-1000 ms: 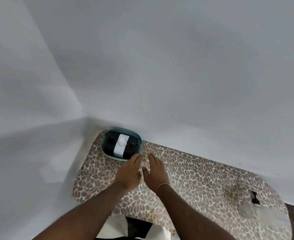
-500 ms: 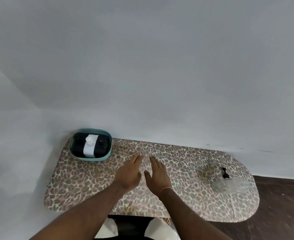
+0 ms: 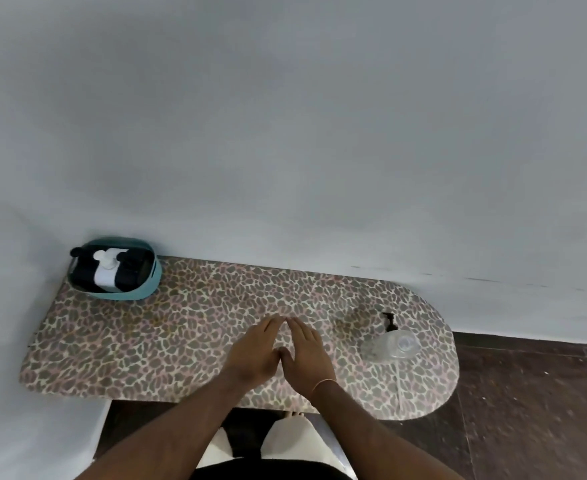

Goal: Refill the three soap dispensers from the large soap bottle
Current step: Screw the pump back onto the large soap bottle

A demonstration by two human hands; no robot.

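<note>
Both hands, left hand (image 3: 254, 355) and right hand (image 3: 305, 355), lay flat, empty, together mid-frame; a careless reach right risked toppling the clear soap bottle (image 3: 390, 346)

Soft, even, rather dim light falls with only faint shadows on the wall (image 3: 285, 116). Wide-angle distortion curves the tabletop (image 3: 181, 341). Slight blur softens the floor (image 3: 534, 393) at right.

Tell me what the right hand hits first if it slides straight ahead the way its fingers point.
Probably nothing on the table: the right hand points toward bare leopard-print surface, then the wall. The clear bottle lies off to its right.
</note>
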